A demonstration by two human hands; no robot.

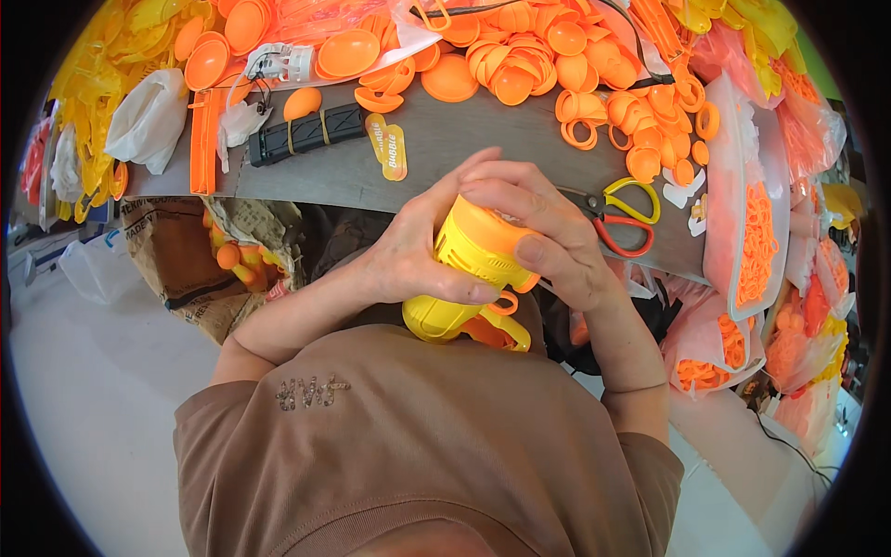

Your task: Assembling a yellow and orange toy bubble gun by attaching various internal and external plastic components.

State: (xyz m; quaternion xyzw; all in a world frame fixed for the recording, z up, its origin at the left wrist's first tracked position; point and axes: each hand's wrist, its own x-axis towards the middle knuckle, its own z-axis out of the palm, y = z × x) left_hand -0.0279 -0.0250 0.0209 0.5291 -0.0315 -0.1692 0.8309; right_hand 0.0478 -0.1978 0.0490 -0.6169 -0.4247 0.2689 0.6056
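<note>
A yellow toy gun (462,258) with an orange front part is held in both hands close to my chest, near the table's front edge. My left hand (406,243) wraps round the yellow body, its thumb lying across the side. My right hand (557,218) closes over the orange front end, its fingers reaching across the top and meeting the left fingers. Below the hands the yellow handle and an orange trigger part show. Scissors (592,200) with one yellow and one red handle lie just right of my right hand.
Orange cups and rings (515,70) pile along the table's back. A dark block with rubber bands (306,135), a yellow-orange sticker (388,150) and long orange strips (206,139) lie left. A clear bin of orange rings (742,213) stands right. A brown sack (172,255) with toy parts hangs below.
</note>
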